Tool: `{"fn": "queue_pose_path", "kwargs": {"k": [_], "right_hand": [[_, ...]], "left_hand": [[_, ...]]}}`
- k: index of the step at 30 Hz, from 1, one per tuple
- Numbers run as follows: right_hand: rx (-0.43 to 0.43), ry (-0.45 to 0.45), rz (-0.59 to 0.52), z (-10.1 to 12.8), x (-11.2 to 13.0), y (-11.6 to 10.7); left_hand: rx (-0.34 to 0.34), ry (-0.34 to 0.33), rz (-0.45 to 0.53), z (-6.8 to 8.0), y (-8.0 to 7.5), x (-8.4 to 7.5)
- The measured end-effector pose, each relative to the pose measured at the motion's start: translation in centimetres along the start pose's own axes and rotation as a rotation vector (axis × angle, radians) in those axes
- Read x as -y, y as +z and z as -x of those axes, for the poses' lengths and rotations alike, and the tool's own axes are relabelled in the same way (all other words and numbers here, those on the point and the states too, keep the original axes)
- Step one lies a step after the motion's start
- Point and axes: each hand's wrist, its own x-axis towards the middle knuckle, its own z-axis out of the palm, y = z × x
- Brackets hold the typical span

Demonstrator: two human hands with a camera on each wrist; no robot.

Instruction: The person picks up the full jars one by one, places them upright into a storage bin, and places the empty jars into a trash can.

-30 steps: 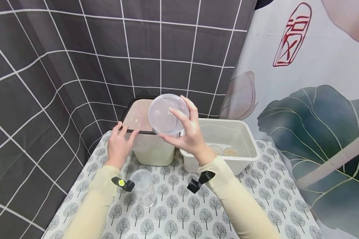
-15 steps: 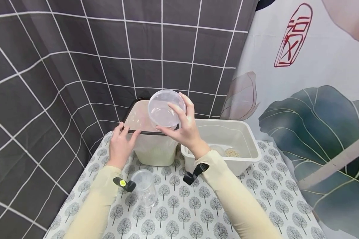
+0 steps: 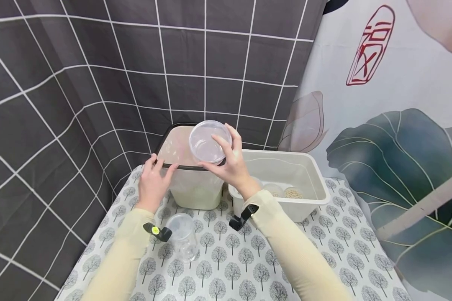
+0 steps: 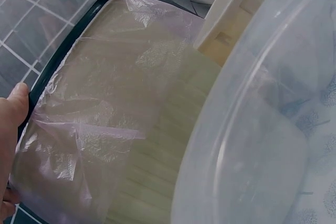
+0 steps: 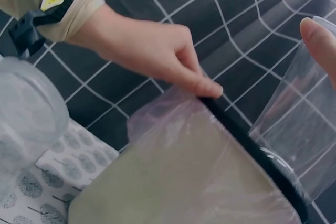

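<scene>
My right hand [image 3: 231, 165] grips a clear plastic jar [image 3: 207, 142], holding it tilted over a bin [image 3: 196, 190]. One round end of the jar faces the head camera; whether that end is a lid I cannot tell. Nothing is visible inside it. Pinched between my left thumb and fingers is the bin's dark rim [image 5: 252, 150], on the left side; my left hand [image 3: 153, 184] shows whole in the right wrist view. A thin pinkish bag [image 4: 105, 77] lines the bin. What lies at the bin's bottom is hidden.
A second clear jar [image 3: 183, 238] stands on the tree-print cloth [image 3: 231, 267] in front of the bin. Right of the bin is a white rectangular tub [image 3: 282, 167], with several jars in it, some containing small beige pieces [image 3: 294, 192]. Dark gridded cloth [image 3: 226, 50] hangs behind.
The jar in my right hand rose slightly, then came down a little closer to the bin, its tilt changing. My left hand stays on the rim.
</scene>
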Motion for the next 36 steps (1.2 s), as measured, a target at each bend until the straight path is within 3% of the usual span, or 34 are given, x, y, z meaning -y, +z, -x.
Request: {"fn": "queue_pose_path", "kwargs": {"k": [16, 27, 36], "right_hand": [[0.136, 0.14, 0.031, 2.7, -0.9, 0.6], [0.409, 0.212, 0.197, 5.0, -0.9, 0.3], [0.36, 0.177, 0.183, 5.4, -0.8, 0.4]], "left_hand": [[0.009, -0.013, 0.019, 0.0, -0.4, -0.3], [0.003, -0.026, 0.015, 0.1, -0.5, -0.4], [-0.008, -0.009, 0.012, 0.1, -0.3, -0.2]]}}
